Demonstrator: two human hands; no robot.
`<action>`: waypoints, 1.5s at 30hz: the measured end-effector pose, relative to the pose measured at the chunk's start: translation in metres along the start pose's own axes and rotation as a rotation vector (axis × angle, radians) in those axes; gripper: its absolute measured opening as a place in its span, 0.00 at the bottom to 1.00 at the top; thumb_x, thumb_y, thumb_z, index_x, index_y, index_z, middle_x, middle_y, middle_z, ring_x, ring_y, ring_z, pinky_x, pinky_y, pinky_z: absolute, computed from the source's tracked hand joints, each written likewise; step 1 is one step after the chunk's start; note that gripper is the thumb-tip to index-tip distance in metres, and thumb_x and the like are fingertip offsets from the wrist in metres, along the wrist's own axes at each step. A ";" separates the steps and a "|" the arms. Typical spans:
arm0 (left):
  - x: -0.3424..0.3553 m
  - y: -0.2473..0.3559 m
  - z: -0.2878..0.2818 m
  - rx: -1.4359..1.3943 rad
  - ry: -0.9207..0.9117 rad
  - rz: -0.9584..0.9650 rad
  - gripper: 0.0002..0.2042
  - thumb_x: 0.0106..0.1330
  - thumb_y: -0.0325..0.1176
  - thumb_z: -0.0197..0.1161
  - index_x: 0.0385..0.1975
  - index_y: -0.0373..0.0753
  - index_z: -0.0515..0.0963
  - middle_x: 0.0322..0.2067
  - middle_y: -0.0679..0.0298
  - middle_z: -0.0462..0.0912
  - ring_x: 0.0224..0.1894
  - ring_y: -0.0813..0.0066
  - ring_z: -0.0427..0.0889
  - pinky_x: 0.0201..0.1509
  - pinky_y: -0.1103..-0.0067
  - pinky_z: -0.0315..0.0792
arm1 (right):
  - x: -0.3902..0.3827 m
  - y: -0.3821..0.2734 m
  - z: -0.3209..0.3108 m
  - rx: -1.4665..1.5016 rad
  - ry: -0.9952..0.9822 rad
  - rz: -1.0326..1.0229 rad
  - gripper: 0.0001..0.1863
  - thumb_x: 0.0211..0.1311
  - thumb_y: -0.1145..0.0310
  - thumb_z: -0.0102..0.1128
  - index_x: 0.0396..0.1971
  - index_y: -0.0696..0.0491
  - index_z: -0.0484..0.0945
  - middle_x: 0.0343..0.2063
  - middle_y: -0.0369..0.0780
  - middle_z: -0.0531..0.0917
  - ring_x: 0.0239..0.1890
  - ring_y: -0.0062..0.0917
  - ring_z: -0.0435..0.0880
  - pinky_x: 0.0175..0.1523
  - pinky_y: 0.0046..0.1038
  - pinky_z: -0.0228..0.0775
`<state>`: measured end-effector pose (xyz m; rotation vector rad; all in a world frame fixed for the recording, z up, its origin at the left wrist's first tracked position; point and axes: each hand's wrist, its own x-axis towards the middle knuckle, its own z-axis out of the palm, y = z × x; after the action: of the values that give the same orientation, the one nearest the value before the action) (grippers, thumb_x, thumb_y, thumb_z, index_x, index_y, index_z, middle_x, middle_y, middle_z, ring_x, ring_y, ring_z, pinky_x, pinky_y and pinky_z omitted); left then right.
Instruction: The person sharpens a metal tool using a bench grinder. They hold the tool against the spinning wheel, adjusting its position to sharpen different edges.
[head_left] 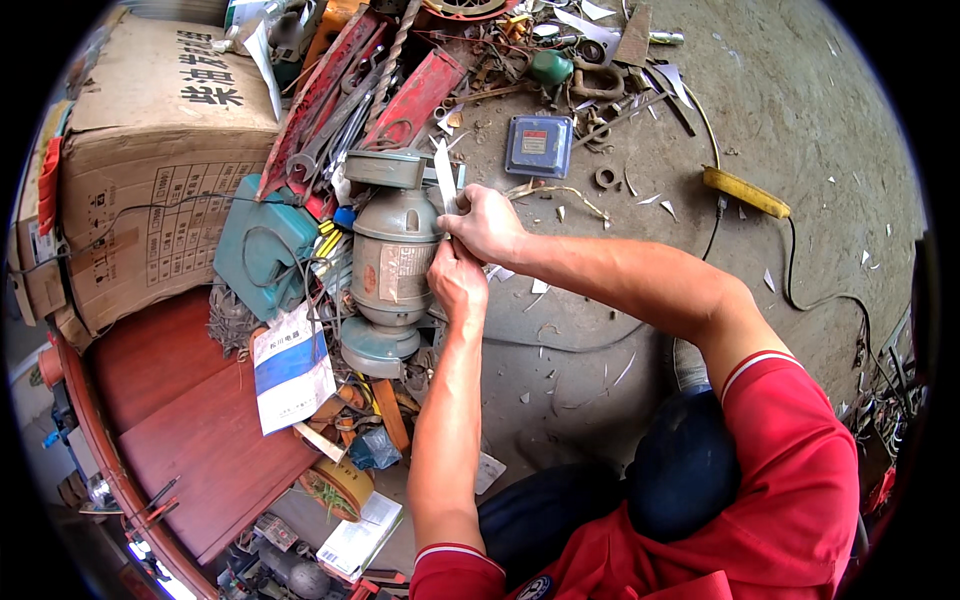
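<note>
A thin white strip (pixel 446 178) stands up from between my hands, its lower end hidden where they meet. My right hand (pixel 490 226) is closed, pinching the strip from the right. Just below it, touching it, my left hand (pixel 460 281) is also closed, fingers bent at the strip's hidden end. To their left is a grey-green bench grinder (pixel 388 262) with a round motor body, a label on its side and a guarded wheel housing at each end. The strip passes close to the upper housing.
A cardboard box (pixel 180 200), teal case (pixel 262 235) and red tool tray (pixel 415 95) lie left and beyond. A blue-grey square cover (pixel 539 147) lies on the floor near metal parts. A yellow power strip (pixel 746 192) with cables is at right. White scraps litter the concrete.
</note>
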<state>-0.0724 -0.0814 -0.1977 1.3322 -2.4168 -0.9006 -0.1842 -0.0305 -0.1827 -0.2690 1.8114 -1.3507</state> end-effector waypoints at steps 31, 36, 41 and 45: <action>-0.026 -0.002 -0.009 -0.119 -0.012 0.029 0.19 0.76 0.45 0.53 0.44 0.34 0.82 0.31 0.47 0.86 0.35 0.45 0.85 0.37 0.61 0.75 | -0.024 0.004 0.001 -0.076 -0.026 -0.051 0.28 0.58 0.58 0.72 0.48 0.67 0.79 0.41 0.56 0.86 0.46 0.41 0.88 0.54 0.36 0.78; -0.030 0.002 -0.011 -0.110 -0.018 0.003 0.20 0.76 0.47 0.53 0.43 0.34 0.82 0.29 0.48 0.86 0.33 0.46 0.86 0.36 0.61 0.75 | -0.027 0.002 -0.001 -0.071 -0.044 -0.040 0.27 0.58 0.58 0.72 0.48 0.66 0.79 0.40 0.56 0.86 0.45 0.41 0.88 0.53 0.36 0.78; -0.033 0.006 -0.010 -0.093 -0.005 -0.010 0.20 0.76 0.47 0.53 0.41 0.34 0.82 0.27 0.48 0.86 0.32 0.46 0.85 0.35 0.61 0.75 | -0.028 0.004 -0.003 -0.083 -0.050 -0.046 0.27 0.58 0.58 0.72 0.47 0.66 0.80 0.40 0.55 0.86 0.45 0.41 0.88 0.53 0.37 0.78; -0.035 0.003 -0.008 -0.074 0.026 0.015 0.21 0.76 0.48 0.53 0.37 0.33 0.82 0.26 0.47 0.85 0.30 0.46 0.85 0.34 0.60 0.74 | -0.028 0.004 -0.003 -0.083 -0.049 -0.064 0.27 0.57 0.58 0.72 0.47 0.66 0.80 0.39 0.55 0.86 0.44 0.41 0.88 0.52 0.37 0.78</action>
<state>-0.0515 -0.0543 -0.1870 1.2902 -2.3469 -0.9535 -0.1676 -0.0097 -0.1719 -0.4038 1.8343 -1.3028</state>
